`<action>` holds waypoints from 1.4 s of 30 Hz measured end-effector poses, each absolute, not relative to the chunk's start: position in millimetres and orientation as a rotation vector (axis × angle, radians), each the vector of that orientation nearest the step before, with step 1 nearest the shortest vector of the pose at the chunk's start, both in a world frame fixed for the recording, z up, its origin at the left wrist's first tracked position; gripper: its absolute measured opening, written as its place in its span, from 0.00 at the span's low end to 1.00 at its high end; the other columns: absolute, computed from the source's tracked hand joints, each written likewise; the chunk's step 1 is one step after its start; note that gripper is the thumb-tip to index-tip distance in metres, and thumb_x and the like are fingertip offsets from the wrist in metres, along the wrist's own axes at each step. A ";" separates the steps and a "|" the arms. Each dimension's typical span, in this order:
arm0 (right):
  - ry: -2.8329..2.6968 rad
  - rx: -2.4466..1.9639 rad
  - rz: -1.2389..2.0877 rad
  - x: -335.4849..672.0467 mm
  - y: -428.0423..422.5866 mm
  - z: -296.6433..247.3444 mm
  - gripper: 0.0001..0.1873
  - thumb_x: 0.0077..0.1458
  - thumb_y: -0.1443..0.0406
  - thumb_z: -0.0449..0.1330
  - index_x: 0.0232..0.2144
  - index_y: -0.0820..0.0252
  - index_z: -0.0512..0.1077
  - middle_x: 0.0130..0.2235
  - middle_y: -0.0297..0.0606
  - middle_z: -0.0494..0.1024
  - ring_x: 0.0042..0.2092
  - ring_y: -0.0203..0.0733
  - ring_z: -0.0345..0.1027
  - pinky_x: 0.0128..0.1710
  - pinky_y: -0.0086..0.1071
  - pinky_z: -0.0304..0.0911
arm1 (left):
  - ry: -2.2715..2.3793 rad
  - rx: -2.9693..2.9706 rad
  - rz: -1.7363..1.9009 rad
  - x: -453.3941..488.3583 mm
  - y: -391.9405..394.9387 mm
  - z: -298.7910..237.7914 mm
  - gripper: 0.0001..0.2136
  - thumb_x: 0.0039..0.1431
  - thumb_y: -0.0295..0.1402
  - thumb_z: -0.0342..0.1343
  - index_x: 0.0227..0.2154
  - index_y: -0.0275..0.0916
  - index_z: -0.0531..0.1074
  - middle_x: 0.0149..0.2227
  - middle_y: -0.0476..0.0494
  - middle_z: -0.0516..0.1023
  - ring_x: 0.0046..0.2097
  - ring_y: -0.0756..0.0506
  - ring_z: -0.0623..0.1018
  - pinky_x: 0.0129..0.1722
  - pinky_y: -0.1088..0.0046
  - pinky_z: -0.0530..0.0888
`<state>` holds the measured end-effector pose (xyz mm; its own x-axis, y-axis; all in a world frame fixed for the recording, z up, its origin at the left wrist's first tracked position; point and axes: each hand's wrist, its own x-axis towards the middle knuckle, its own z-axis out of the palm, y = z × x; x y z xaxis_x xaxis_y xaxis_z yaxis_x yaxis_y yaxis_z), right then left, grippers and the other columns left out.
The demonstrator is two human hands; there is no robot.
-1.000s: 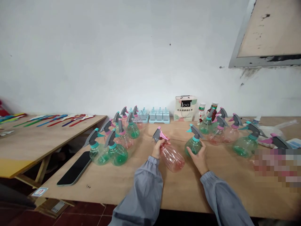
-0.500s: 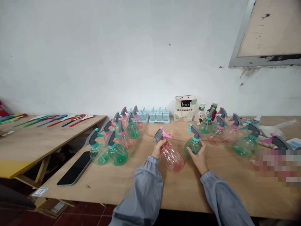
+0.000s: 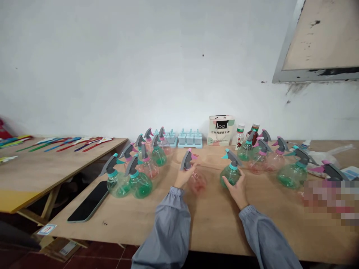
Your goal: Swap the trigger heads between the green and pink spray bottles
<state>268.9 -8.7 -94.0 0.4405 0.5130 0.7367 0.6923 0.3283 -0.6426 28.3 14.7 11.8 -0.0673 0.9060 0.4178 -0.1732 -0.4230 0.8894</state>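
Note:
In the middle of the table, my left hand [image 3: 185,176] grips a pink spray bottle [image 3: 198,182] round its neck, just under the grey and pink trigger head. The bottle's body is a little blurred. To its right, my right hand [image 3: 237,186] is wrapped round the body of a green spray bottle [image 3: 228,173] with a turquoise collar and trigger. Other spray bottles, green and pink, stand in a group on the left, among them a front green bottle [image 3: 141,185]. More stand on the right, including a large green bottle [image 3: 293,173].
A black phone [image 3: 89,201] lies at the table's left edge. Along the wall stand light-blue popsicle moulds [image 3: 190,139], a paper bag [image 3: 220,130] and small bottles [image 3: 239,136]. A second table [image 3: 64,160] on the left carries colourful long-handled items [image 3: 66,142].
The pink bottle in my left hand has swung from a slant to nearly upright, its base moving left and away from me. My right hand has stayed on the green bottle.

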 end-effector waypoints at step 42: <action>-1.302 -1.254 -0.065 253.4 -9.3 -105.3 0.44 0.50 0.43 0.63 0.59 0.62 0.58 0.53 0.53 0.68 0.54 0.56 0.64 0.53 0.52 0.62 | 1.923 1.631 1.625 -10.8 188.0 14.6 0.21 0.55 0.29 0.63 0.47 0.33 0.59 0.59 0.21 0.62 0.63 0.28 0.62 0.61 0.46 0.56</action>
